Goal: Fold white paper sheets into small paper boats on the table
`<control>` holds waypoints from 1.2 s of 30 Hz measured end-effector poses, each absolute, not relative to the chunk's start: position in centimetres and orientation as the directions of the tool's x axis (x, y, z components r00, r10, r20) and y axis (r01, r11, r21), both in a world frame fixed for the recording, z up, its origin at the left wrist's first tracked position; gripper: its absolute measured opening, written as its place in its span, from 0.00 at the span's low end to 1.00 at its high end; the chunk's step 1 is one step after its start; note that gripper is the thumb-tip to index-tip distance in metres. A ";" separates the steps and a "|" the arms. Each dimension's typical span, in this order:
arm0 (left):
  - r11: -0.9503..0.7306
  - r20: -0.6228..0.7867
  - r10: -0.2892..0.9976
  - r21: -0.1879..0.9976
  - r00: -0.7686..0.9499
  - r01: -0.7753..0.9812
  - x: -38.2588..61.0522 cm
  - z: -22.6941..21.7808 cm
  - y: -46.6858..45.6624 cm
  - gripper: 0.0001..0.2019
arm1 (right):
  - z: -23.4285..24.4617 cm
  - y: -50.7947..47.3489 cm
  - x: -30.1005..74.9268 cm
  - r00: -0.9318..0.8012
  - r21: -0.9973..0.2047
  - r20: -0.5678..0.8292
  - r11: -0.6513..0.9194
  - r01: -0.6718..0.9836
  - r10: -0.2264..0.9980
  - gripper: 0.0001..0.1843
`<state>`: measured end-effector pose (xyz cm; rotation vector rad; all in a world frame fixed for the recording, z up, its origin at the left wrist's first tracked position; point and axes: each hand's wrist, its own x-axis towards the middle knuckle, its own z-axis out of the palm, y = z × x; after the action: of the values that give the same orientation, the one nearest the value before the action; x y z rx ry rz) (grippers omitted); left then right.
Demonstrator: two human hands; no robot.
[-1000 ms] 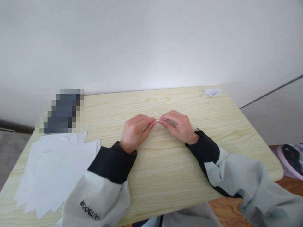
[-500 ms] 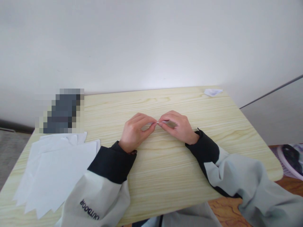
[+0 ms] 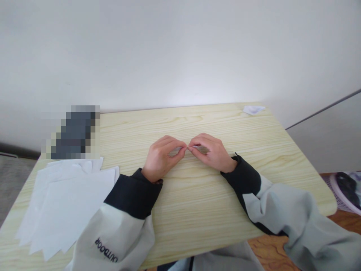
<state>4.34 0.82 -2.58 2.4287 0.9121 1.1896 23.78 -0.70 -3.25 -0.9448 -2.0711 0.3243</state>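
Observation:
Over the middle of the table, my left hand (image 3: 163,157) and my right hand (image 3: 213,153) meet fingertip to fingertip. Each is closed in a thumb-and-finger pinch. Between them is a small, thin white piece of paper (image 3: 194,146), mostly covered by the fingers; only a sliver shows by my right thumb and forefinger. Its full shape is hidden. To the left of my left forearm lie several loose sheets of white paper (image 3: 73,195), overlapping in a pile.
A small folded white paper (image 3: 254,109) lies at the table's far right corner. At the back left is a dark, pixelated object (image 3: 75,133). The pale wooden table (image 3: 191,214) meets a white wall (image 3: 180,52). A pink basket (image 3: 340,194) stands on the floor at right.
The fingertips have shifted very slightly, and less of the white paper shows between them. My arms and everything else on the table have stayed put.

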 end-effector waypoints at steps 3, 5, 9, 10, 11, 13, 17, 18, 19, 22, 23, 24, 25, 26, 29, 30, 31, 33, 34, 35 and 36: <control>-0.742 0.585 0.670 0.526 0.457 0.415 4.3 -2.6 0.8 0.03 | -3.3 -0.7 23.8 -0.384 -0.535 0.564 0.678 0.504 0.731 0.04; -0.730 0.571 0.684 0.537 0.455 0.424 4.3 -2.5 0.7 0.03 | -3.3 -0.7 23.7 -0.388 -0.534 0.560 0.677 0.507 0.732 0.03; -0.704 0.550 0.710 0.540 0.439 0.462 4.3 -2.5 0.6 0.03 | -3.1 -0.8 23.7 -0.404 -0.525 0.556 0.684 0.507 0.726 0.03; -0.692 0.543 0.721 0.541 0.430 0.478 4.3 -2.4 0.6 0.03 | -3.1 -0.8 23.7 -0.404 -0.527 0.553 0.682 0.508 0.729 0.03; -0.679 0.534 0.733 0.543 0.421 0.494 4.3 -2.4 0.5 0.03 | -3.1 -0.8 23.8 -0.401 -0.531 0.550 0.677 0.509 0.733 0.03; -0.652 0.514 0.757 0.551 0.403 0.521 4.3 -2.3 0.5 0.03 | -3.1 -0.7 23.9 -0.390 -0.542 0.541 0.663 0.516 0.745 0.03; -0.630 0.485 0.776 0.571 0.403 0.527 4.3 -2.2 0.5 0.04 | -3.1 -0.5 24.0 -0.385 -0.571 0.509 0.636 0.519 0.770 0.04; -0.632 0.480 0.775 0.575 0.412 0.519 4.2 -2.2 0.5 0.04 | -3.2 -0.5 24.0 -0.386 -0.577 0.504 0.634 0.515 0.773 0.05; -0.633 0.474 0.774 0.581 0.419 0.512 4.2 -2.2 0.5 0.05 | -3.2 -0.5 24.0 -0.385 -0.580 0.503 0.633 0.513 0.774 0.05; -0.600 0.434 0.799 0.617 0.415 0.510 4.1 -2.3 0.6 0.07 | -3.1 -0.4 24.0 -0.357 -0.586 0.519 0.628 0.513 0.776 0.07; -0.580 0.416 0.814 0.632 0.406 0.514 4.1 -2.4 0.7 0.08 | -3.1 -0.4 24.1 -0.337 -0.595 0.524 0.619 0.513 0.782 0.07; -0.565 0.405 0.824 0.642 0.397 0.518 4.1 -2.5 0.7 0.09 | -3.1 -0.4 24.1 -0.315 -0.608 0.524 0.606 0.512 0.792 0.08; -0.559 0.404 0.828 0.642 0.389 0.524 4.0 -2.5 0.7 0.09 | -3.1 -0.4 24.1 -0.295 -0.625 0.516 0.589 0.513 0.804 0.08; -0.563 0.412 0.826 0.631 0.385 0.533 4.0 -2.6 0.8 0.10 | -3.1 -0.4 24.1 -0.276 -0.642 0.505 0.569 0.514 0.818 0.08; -0.590 0.459 0.806 0.572 0.375 0.570 4.0 -2.7 0.9 0.10 | -3.2 -0.3 24.1 -0.237 -0.677 0.468 0.517 0.523 0.852 0.08; -0.590 0.465 0.805 0.561 0.369 0.581 4.0 -2.7 0.9 0.10 | -3.2 -0.2 24.1 -0.224 -0.688 0.457 0.502 0.524 0.861 0.08; -0.585 0.464 0.809 0.562 0.362 0.585 4.1 -2.7 0.9 0.10 | -3.3 -0.2 24.1 -0.213 -0.700 0.446 0.487 0.522 0.869 0.08; -0.566 0.445 0.823 0.586 0.354 0.579 4.2 -2.7 0.9 0.10 | -3.4 -0.1 24.1 -0.197 -0.728 0.416 0.455 0.513 0.888 0.08; -0.553 0.426 0.832 0.603 0.355 0.575 4.2 -2.7 0.9 0.10 | -3.4 -0.1 24.2 -0.192 -0.744 0.399 0.439 0.504 0.897 0.08; -0.540 0.404 0.842 0.620 0.358 0.570 4.2 -2.7 0.9 0.11 | -3.4 0.0 24.2 -0.187 -0.760 0.382 0.423 0.493 0.905 0.09; -0.526 0.383 0.850 0.635 0.361 0.565 4.2 -2.7 0.9 0.11 | -3.5 0.0 24.3 -0.183 -0.775 0.369 0.410 0.480 0.911 0.09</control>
<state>4.20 0.88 -2.67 2.2323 1.2352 0.9810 24.26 -0.02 -3.45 -1.2004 -1.8164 0.6380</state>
